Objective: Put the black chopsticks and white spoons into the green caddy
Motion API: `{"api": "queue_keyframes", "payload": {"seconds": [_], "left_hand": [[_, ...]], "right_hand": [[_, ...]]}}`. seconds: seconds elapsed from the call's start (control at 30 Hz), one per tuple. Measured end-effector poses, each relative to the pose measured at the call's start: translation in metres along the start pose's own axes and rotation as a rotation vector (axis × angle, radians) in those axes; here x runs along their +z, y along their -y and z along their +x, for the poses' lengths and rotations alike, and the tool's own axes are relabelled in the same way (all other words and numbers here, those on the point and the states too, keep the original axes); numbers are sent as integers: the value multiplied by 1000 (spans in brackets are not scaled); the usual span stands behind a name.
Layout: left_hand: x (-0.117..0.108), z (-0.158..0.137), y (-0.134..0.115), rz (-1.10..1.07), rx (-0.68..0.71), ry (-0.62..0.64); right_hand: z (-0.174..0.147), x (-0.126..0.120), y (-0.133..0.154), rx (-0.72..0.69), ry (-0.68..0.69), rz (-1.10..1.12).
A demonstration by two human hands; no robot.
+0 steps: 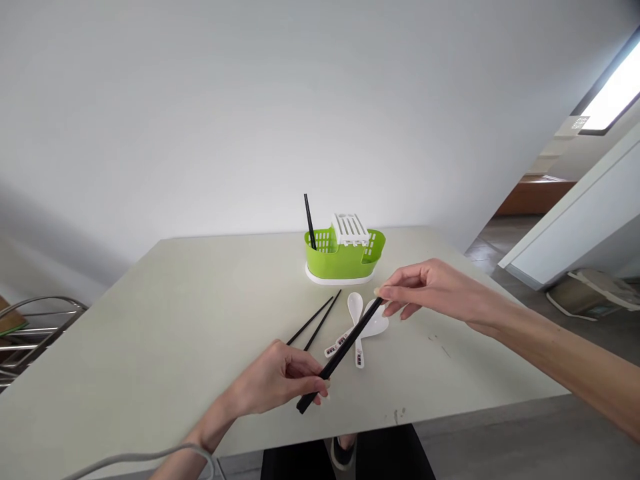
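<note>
Black chopsticks (349,341), lying close together, slant between my two hands above the front of the table. My left hand (280,379) pinches them near the lower, thicker end. At the upper, thinner end my right hand (417,290) grips the tips between thumb and fingers. Two more black chopsticks (323,320) lie on the table just beyond my left hand. Under the held chopsticks rest a white spoon (355,307) and a white rice paddle (376,323), their handles crossing. Behind stands a green utensil basket (340,263) with black chopsticks (310,223) leaning upright in its left compartment.
A slotted white piece (350,229) sits on the basket's middle. The pale table (210,313) backs onto a white wall. A grey cable (145,457) crosses my left forearm. At far left is a metal rack (40,340); a bin-like container (590,293) stands on the floor at right.
</note>
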State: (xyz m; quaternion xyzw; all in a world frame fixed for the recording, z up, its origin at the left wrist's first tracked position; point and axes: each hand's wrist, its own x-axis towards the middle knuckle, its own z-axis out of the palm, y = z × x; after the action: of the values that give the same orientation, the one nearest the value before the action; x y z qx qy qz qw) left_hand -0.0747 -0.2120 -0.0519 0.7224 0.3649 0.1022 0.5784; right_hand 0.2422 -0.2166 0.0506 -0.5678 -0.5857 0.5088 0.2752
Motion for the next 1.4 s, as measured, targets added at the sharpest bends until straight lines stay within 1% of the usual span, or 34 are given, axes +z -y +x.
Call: {"api": "queue_keyframes", "payload": {"seconds": [0.07, 0.13, 0.23, 0.3, 0.37, 0.43, 0.47, 0.53, 0.57, 0.6, 0.63, 0.77, 0.8, 0.9, 1.0, 1.17, 1.3, 1.4], "left_hand": [[-4, 0, 2, -7, 5, -13], [-9, 0, 4, -62, 14, -33], [-22, 4, 11, -141, 28, -92], [-37, 10, 18, -143, 37, -159], [-56, 20, 27, -100, 66, -290], [-76, 33, 37, -56, 110, -488], [-84, 41, 42, -44, 122, -598], [-98, 53, 53, -46, 122, -785], [-103, 58, 58, -55, 117, -848], [-106, 62, 63, -64, 112, -885], [-108, 64, 67, -68, 107, -894], [-109, 63, 76, -22, 82, -798], [-108, 62, 77, -14, 78, -782], [-108, 61, 78, -9, 77, -782], [-108, 63, 79, -1, 64, -776], [-106, 66, 81, 5, 50, -767], [-106, 68, 80, 31, 24, -764], [-106, 68, 79, 39, 1, -774]], "right_hand": [[-2, 1, 0, -20, 1, -19], [-3, 0, 2, -56, -18, -36], [-7, -6, 16, -121, -103, -81], [-11, -16, 31, -173, -195, -140], [-16, -30, 50, -238, -330, -236], [-20, -46, 69, -312, -517, -345], [-21, -53, 77, -371, -602, -374], [-16, -64, 91, -517, -700, -383], [-11, -67, 96, -577, -712, -379], [-3, -69, 101, -617, -710, -377], [7, -70, 105, -635, -705, -380], [60, -65, 115, -575, -696, -405], [74, -62, 115, -548, -676, -418], [115, -54, 113, -485, -558, -497], [146, -49, 108, -444, -451, -558], [183, -55, 98, -404, -321, -562], [201, -64, 95, -388, -219, -587], [212, -68, 95, -373, -175, -606]]}}
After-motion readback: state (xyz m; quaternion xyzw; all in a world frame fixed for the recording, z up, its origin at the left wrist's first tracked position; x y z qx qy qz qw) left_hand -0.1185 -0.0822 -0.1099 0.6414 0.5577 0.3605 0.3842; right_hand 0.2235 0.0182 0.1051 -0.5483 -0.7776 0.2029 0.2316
